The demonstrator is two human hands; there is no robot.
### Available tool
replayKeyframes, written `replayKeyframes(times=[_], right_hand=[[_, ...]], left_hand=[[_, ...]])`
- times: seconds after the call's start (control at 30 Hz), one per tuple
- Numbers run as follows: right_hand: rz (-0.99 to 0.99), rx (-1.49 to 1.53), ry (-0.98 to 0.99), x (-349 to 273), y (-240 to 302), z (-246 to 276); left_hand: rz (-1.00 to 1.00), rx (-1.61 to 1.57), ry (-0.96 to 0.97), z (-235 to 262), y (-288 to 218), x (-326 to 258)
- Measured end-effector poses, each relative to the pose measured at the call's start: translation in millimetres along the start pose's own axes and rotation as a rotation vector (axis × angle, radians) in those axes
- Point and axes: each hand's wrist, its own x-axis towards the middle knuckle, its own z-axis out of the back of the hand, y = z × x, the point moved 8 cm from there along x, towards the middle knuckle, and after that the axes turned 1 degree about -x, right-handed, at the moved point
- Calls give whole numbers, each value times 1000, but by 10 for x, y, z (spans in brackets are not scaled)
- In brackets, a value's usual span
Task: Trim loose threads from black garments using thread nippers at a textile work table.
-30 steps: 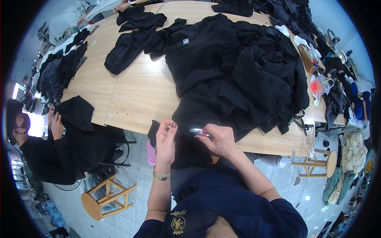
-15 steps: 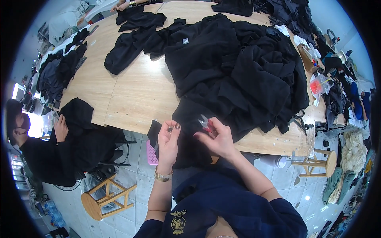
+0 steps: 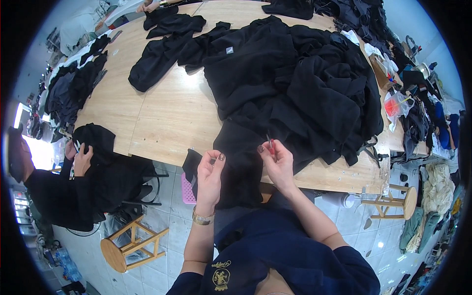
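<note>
My right hand (image 3: 281,169) is closed around small thread snips (image 3: 271,146) with red handles, their thin blades pointing away from me above the cloth. To its left, my left hand (image 3: 209,178) pinches thumb against curled fingers on a black garment (image 3: 238,174). That cloth shows on both sides of the left hand and hangs over the table's near edge toward my lap. Exactly what lies between the left fingertips is hidden. Beyond my hands, a large heap of black garments (image 3: 324,88) covers the table, one bearing a small light label (image 3: 229,50).
The pale wooden table (image 3: 167,118) carries more black pieces (image 3: 157,59) at far left. A seated co-worker (image 3: 59,182) handles black cloth at left. Wooden stools (image 3: 115,253) stand on the tiled floor at both sides. A pink basket (image 3: 188,189) sits below the table edge.
My right hand has shifted slightly right and turned, swinging the snips' blades more upright. The left hand barely moves. At left, the co-worker's hands have come together on the cloth.
</note>
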Motion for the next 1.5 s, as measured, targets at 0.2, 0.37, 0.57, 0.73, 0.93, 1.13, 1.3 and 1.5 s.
replayKeyframes(times=[0.2,0.37,0.57,0.73,0.93,1.13,1.3,1.5], right_hand=[[205,-250,115,-114,293,-204],[295,-514,244,-104,293,-187],[357,-694,308,-138,327,-244],[426,-781,310,-149,421,-300],[358,-574,89,-91,427,-126],[415,-501,250,-41,366,-345],[319,-332,264,-68,383,-377],[644,-425,319,-176,647,-546]], left_hand=[[3,21,-7,-4,-11,12],[38,-28,-64,27,-24,21],[36,-73,-74,62,-9,21],[-3,13,-44,8,-87,10],[-46,111,-43,20,-146,-4],[-146,146,-1,-26,-174,18],[-138,259,-49,45,-175,7],[-149,219,-29,9,-145,26]])
